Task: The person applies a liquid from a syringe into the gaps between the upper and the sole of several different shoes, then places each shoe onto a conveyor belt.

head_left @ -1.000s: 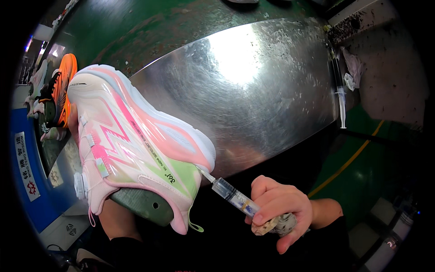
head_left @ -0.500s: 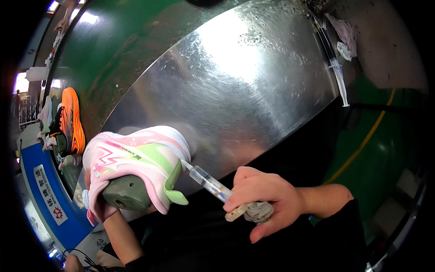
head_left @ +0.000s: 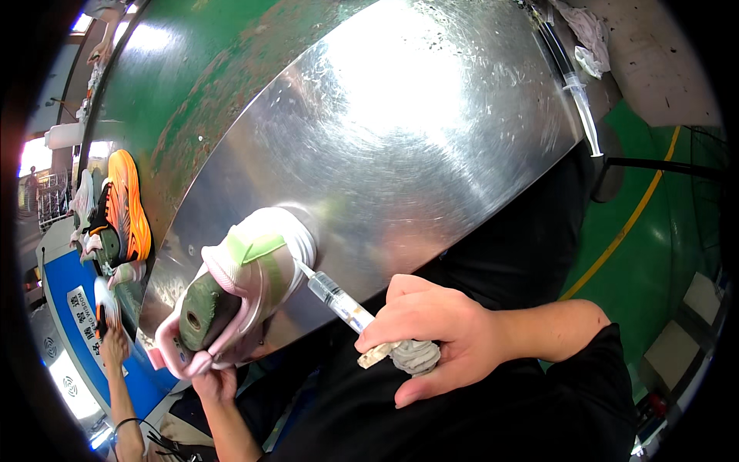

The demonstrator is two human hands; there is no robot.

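- A scratched, shiny steel bench [head_left: 431,131] fills the centre of the frame, edged by a green surface at upper left and a green floor with a yellow line [head_left: 627,227] at right.
- The pink, white and pale-green shoe [head_left: 246,285] sits at lower left on the bench's near edge, heel opening towards the camera, a dark green last [head_left: 206,312] showing inside it.
- The left hand [head_left: 217,383] grips the shoe from below at lower left; its fingers are mostly hidden behind the shoe, so how far they are closed cannot be told.
- The right hand [head_left: 443,343], lower centre, has its fingers curled tight around a clear syringe [head_left: 339,296] and a grey wad of cloth [head_left: 412,356]; the needle tip touches the shoe's side.
- A second syringe [head_left: 579,100] lies along the bench's upper-right edge, near crumpled white rags [head_left: 585,38].
- An orange shoe [head_left: 123,208] rests at far left, above a blue panel [head_left: 77,308], where another person's hand [head_left: 115,346] reaches in.
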